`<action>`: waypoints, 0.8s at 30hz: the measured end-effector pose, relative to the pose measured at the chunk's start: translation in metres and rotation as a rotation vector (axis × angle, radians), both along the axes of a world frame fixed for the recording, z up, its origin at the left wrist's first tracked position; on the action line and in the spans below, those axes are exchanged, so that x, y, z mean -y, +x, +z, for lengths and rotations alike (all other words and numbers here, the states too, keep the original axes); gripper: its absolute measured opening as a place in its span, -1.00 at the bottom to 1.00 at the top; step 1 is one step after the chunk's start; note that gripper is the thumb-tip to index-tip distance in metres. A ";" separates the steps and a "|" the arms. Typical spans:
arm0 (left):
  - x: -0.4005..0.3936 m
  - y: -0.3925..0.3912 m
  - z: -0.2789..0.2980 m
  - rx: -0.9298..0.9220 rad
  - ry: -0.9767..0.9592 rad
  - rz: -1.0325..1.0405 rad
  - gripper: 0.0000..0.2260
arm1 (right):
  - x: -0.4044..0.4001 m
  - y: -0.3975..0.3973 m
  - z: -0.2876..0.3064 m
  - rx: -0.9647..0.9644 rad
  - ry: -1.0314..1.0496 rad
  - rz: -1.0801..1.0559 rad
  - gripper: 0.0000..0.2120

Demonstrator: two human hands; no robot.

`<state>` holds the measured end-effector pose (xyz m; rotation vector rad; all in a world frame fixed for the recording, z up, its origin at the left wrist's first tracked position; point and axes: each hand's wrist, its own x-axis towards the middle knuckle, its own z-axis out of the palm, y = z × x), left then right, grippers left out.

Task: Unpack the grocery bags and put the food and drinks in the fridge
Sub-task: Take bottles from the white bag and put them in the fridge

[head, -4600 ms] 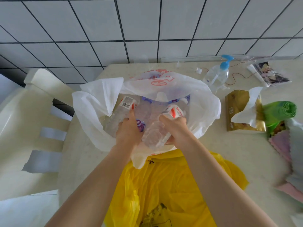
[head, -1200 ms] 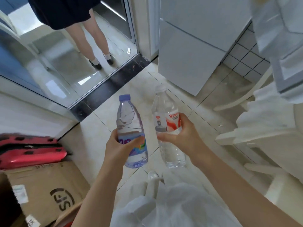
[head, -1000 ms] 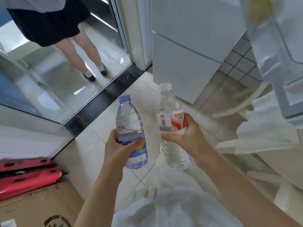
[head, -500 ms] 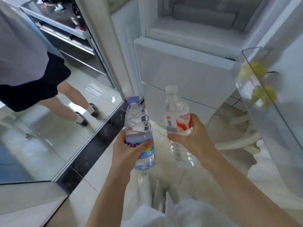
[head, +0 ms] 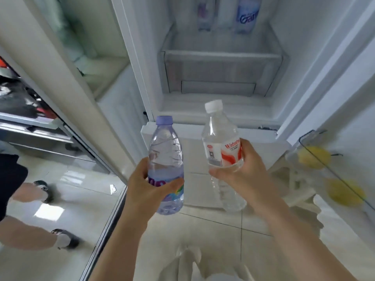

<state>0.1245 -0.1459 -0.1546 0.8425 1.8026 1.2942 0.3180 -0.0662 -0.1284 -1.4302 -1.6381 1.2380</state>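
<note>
Standing before the open fridge [head: 221, 63], the person holds two water bottles upright and apart over a pale tiled floor [head: 213, 236]. The left hand [head: 150, 191] grips the purple-capped bottle [head: 166, 159] around its lower label, and the right hand [head: 241, 173] grips the white-capped bottle [head: 221, 147] at its red and white label. Some bottles [head: 225, 15] stand on a shelf inside the fridge, above a clear drawer [head: 221, 74]. Yellow items [head: 312, 157] sit in the door rack at right. At left a glossy panel [head: 60, 189] shows a person's legs
</note>
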 end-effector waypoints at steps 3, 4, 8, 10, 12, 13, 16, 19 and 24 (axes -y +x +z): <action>-0.032 -0.020 0.013 -0.011 0.060 -0.083 -0.50 | -0.017 -0.014 0.011 -0.047 0.030 -0.058 -0.39; -0.043 -0.024 0.019 -0.006 0.080 -0.110 -0.47 | -0.022 -0.017 0.015 -0.052 0.044 -0.079 -0.40; -0.093 -0.037 0.042 0.022 0.179 -0.180 -0.45 | -0.051 -0.027 0.037 -0.081 0.099 -0.138 -0.41; -0.117 -0.039 0.053 0.016 0.227 -0.203 -0.44 | -0.069 -0.030 0.049 -0.098 0.125 -0.160 -0.44; -0.140 -0.040 0.065 -0.023 0.279 -0.208 -0.47 | -0.089 -0.033 0.059 -0.113 0.154 -0.182 -0.48; -0.152 -0.040 0.070 -0.045 0.306 -0.210 -0.48 | -0.100 -0.036 0.064 -0.123 0.169 -0.194 -0.50; -0.190 -0.042 0.082 -0.079 0.373 -0.190 -0.50 | -0.135 -0.043 0.077 -0.155 0.236 -0.240 -0.54; -0.230 -0.044 0.096 -0.090 0.451 -0.123 -0.52 | -0.171 -0.054 0.092 -0.207 0.319 -0.270 -0.53; -0.295 -0.042 0.125 -0.104 0.598 -0.027 -0.51 | -0.232 -0.073 0.125 -0.256 0.479 -0.294 -0.50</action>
